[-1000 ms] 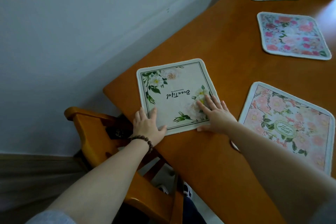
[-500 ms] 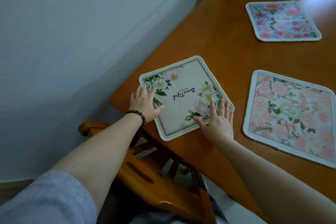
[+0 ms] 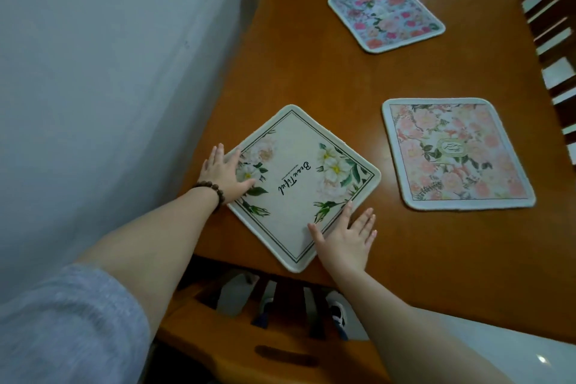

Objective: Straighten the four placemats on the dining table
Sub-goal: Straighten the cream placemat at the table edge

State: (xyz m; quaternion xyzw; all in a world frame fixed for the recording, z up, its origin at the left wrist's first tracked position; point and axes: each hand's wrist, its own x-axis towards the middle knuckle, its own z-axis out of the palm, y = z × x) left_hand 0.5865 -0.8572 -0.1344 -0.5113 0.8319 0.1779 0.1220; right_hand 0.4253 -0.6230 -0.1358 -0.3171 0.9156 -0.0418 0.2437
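Placemat with white flowers [image 3: 299, 184] lies skewed at the table [image 3: 311, 78] corner, both hands' fingers [image 3: 358, 221] spread flat to turn it square.

Both your hands are flat on the cream mat, and it's sitting like a diamond

Your left hand [image 3: 225, 176], beaded bracelet [image 3: 208, 191] on the wrist, presses the left corner of the cream square placemat with white flowers [image 3: 300, 187]; your right hand [image 3: 344, 241] lies spread across its lower right edge, fingers partly on the orange-brown wooden table [image 3: 436, 246]. The near corner pokes just past the table edge. The pink floral placemat [image 3: 456, 153] lies well apart to the right.
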